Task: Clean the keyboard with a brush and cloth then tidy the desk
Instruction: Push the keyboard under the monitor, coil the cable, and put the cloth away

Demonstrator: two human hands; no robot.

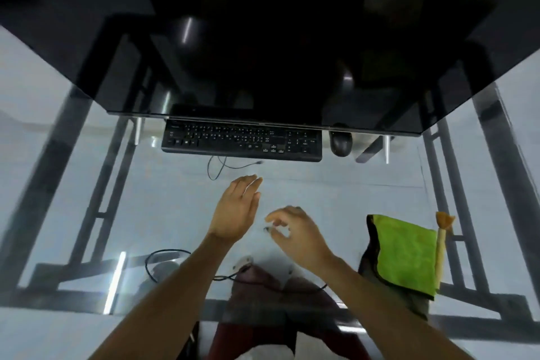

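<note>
The brush (440, 245) lies lengthwise beside the green cloth (404, 254), nearer the right hand (295, 235), whose empty fingers curl loosely; the left hand (236, 207) is flat.

Black keyboard (242, 140) and mouse (341, 143) — bright green cloth (404, 254), tan brush (441, 240).

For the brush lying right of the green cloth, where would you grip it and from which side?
Probably by the pale handle, mid-length on the brush. It lies along the right edge of the green cloth, bristles pointing away from the person. The right hand is the closer one; come from above or the right, since the cloth crowds its left side.
</note>
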